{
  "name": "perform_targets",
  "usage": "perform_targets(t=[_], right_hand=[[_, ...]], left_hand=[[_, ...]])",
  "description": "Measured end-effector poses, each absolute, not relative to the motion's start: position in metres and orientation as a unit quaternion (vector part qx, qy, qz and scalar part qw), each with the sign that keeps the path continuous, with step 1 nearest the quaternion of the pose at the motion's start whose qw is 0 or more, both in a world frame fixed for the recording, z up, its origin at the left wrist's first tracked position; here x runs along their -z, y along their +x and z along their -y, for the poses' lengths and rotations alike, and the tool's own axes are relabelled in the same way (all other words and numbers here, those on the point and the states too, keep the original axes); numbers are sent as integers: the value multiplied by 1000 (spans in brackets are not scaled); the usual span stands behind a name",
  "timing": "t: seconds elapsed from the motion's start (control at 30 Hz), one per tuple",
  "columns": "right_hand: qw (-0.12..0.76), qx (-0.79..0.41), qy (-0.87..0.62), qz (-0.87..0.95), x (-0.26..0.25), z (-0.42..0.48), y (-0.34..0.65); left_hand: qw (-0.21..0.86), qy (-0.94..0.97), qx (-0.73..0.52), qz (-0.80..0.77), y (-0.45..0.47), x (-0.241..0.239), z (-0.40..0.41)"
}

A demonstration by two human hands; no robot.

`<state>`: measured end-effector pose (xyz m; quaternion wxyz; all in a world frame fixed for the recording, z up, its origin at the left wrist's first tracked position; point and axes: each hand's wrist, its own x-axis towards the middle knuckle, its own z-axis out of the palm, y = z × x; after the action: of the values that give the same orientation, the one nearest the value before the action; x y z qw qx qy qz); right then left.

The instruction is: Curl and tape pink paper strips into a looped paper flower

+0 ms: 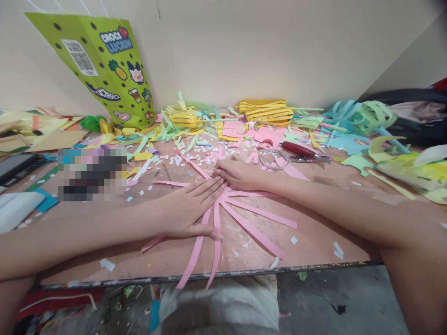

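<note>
Pink paper strips point(244, 223) radiate like a star from one centre on the table, some with ends hanging over the front edge. My left hand point(192, 207) lies flat across the strips, fingers stretched toward the centre and thumb apart over one strip. At the centre, my right hand point(232, 172) has its fingers bent and pressed together on the strips, touching the left fingertips. Both hands partly cover the middle, so how the strips join there is hidden. Just beyond my right wrist are a roll of clear tape point(274, 159) and red-handled scissors point(300, 151).
A green printed bag point(115, 74) stands against the wall at the back left. Yellow paper-strip bundles point(267, 111), blue and green paper loops point(359, 116) and paper scraps line the back. A dark device point(19, 165) lies at the left. The table's front edge point(314, 266) is close.
</note>
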<state>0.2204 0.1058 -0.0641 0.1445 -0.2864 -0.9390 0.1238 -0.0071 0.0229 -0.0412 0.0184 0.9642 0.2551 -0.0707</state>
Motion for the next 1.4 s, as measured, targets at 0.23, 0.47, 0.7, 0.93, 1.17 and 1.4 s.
perform_targets(t=[0.23,0.47,0.7,0.93,1.17,1.4], right_hand=[[232,-158,-359,890,59,-102,222],[169,-119,-469,859,0,-120,250],[-278,-134,-532,788,-47,-126,299],[-250,-131,-500,819,-36,-126,288],[-70,-172,-376,908,-62,-121,296],[30,-240,-240,940,-60,-93,273]], left_hand=[[-10,950,76,-303,-21,23,-47],[-47,944,38,-325,-49,-7,-89],[-32,955,76,-285,-38,6,-86],[-80,968,49,-232,-47,17,-91],[141,929,-135,-315,-34,-7,-83],[247,871,-294,-306,-30,-4,-76]])
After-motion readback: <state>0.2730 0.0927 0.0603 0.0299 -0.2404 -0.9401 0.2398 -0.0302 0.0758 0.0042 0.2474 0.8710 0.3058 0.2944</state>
